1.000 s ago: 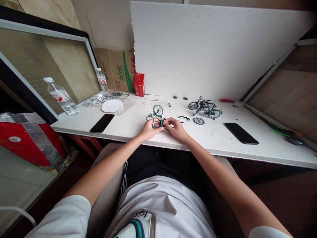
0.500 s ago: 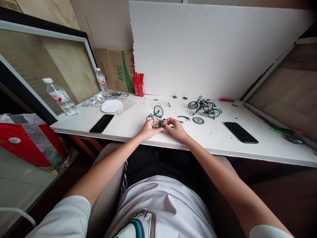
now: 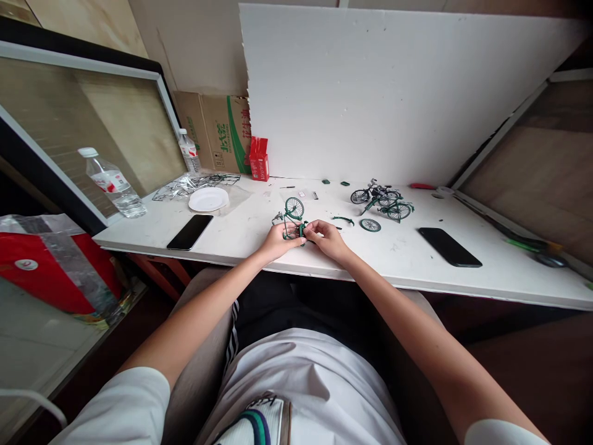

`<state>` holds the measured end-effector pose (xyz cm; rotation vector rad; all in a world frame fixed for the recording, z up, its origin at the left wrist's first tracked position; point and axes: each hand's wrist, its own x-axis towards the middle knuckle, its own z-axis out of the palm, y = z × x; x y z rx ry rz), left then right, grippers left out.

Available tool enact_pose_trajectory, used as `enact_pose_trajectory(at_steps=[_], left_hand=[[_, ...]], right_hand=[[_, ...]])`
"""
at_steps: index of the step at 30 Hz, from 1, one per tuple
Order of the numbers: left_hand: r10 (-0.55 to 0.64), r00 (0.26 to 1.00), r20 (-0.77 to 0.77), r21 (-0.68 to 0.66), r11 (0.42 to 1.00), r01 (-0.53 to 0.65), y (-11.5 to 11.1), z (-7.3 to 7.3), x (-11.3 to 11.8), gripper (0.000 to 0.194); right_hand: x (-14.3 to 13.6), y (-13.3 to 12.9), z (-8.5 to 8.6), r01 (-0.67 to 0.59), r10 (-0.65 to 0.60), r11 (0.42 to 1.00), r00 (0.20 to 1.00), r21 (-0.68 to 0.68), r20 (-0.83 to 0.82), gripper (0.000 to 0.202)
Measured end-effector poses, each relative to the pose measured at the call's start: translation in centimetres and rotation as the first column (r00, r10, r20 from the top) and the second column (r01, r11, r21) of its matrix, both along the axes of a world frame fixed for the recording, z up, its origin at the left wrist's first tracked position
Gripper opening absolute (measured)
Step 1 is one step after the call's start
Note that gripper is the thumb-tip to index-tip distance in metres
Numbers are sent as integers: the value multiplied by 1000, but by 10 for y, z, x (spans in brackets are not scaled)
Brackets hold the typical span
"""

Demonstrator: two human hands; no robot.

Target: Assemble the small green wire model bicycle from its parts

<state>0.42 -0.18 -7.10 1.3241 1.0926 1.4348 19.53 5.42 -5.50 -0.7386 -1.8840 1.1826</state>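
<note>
Near the table's front edge, my left hand is closed around the frame of a small green model bicycle, whose one visible wheel points away from me. My right hand pinches at the near end of the same model, its fingertips touching a small green part there. The fingers partly hide that end. To the right of my hands lie a curved green piece and a loose spoked wheel. Farther right, a green model bicycle stands against a black one.
A black phone lies left, another phone right. Behind are a white plate, plastic wrapping, a red box, a cardboard carton and two water bottles. A white board stands at the back.
The small green part at my fingertips has turned slightly. Both hands keep their hold in nearly the same place; the whole view has shifted a little.
</note>
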Motion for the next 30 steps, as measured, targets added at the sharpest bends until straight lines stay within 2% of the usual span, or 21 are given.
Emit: enact_pose_trajectory(at_steps=[19, 26, 30], left_hand=[[-22, 1000, -11, -22, 1000, 21, -3, 6, 1, 61], [-43, 998, 52, -50, 998, 46, -5, 9, 1, 63], [-77, 978, 195, -142, 984, 106, -8, 13, 7, 57]], right_hand=[[0, -4, 0, 16, -17, 998, 1000, 64, 17, 39], [-1, -4, 0, 13, -13, 999, 1000, 33, 5, 41], [-1, -6, 3, 8, -8, 1000, 999, 2, -35, 44]])
